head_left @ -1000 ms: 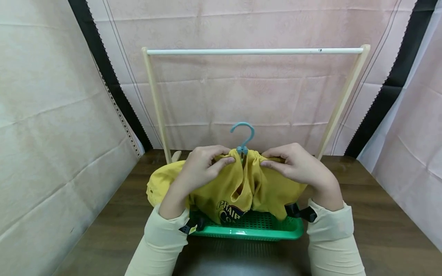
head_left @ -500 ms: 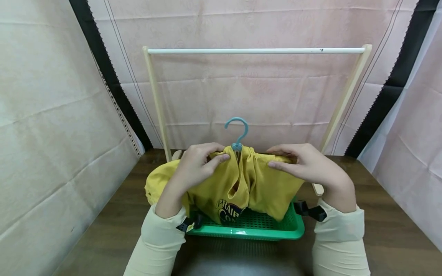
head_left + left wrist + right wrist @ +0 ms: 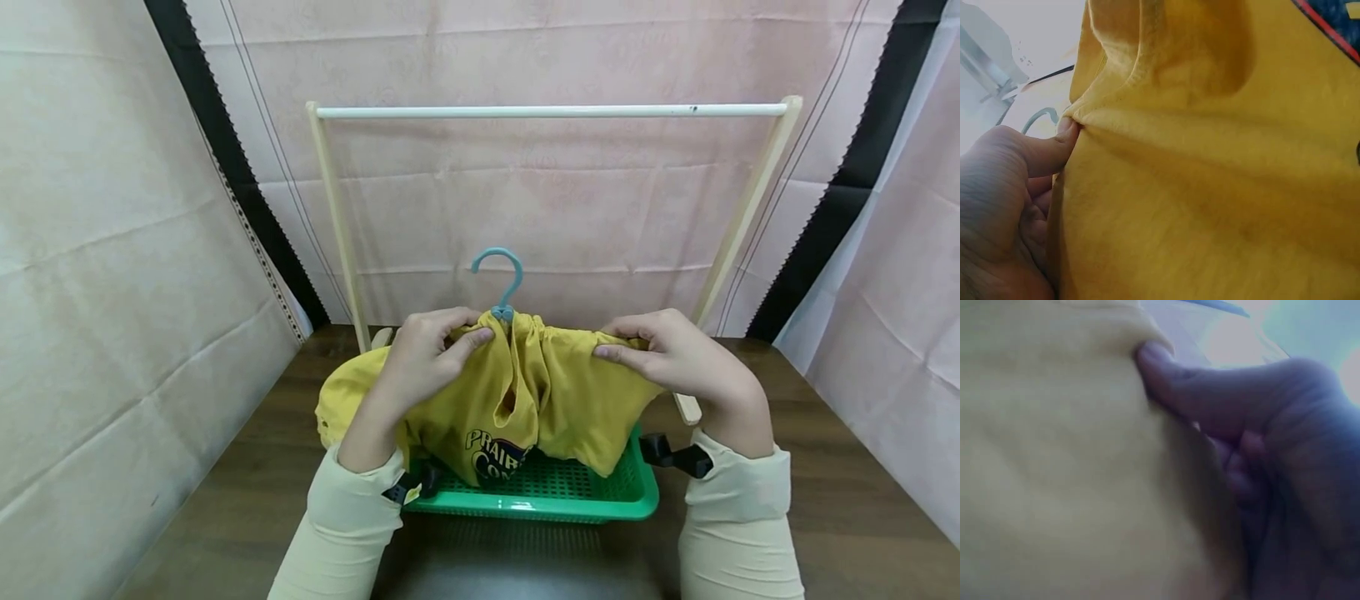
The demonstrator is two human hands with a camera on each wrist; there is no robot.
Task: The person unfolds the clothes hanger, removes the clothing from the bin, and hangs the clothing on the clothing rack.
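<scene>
A yellow shirt (image 3: 480, 408) with a dark printed logo hangs bunched in front of me on a light-blue hanger (image 3: 512, 283). Only the hanger's hook and neck rise out of the collar; its arms are hidden inside the cloth. My left hand (image 3: 431, 354) pinches the shirt just left of the hook, and the left wrist view shows the thumb (image 3: 1054, 147) pressing a fold by the neckline. Out along the shoulder on the other side, my right hand (image 3: 678, 354) pinches the cloth between thumb and fingers. The shirt's lower part overlaps a green basket (image 3: 540, 507).
Behind the shirt stands a rack with a white rail (image 3: 555, 111) on two cream posts, one foot (image 3: 687, 408) showing at right. Brown wooden table (image 3: 810, 483) lies under everything. Pale cloth walls (image 3: 150, 250) enclose the sides and back.
The hanger's hook has shifted left and slightly up. My right hand has slid outward to the right along the shirt's shoulder; my left hand has moved slightly left.
</scene>
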